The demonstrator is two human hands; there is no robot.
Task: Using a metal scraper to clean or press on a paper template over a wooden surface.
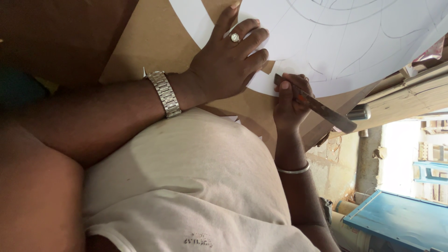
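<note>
On brown board [154,42]: left hand [228,60] flat pressing white sheet [354,42]; right hand [289,100] clamped on blade [322,107].

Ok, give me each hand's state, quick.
Left hand: open, fingers flat, pressing the white sheet down.
Right hand: closed around a metal blade at the sheet's edge.
</note>
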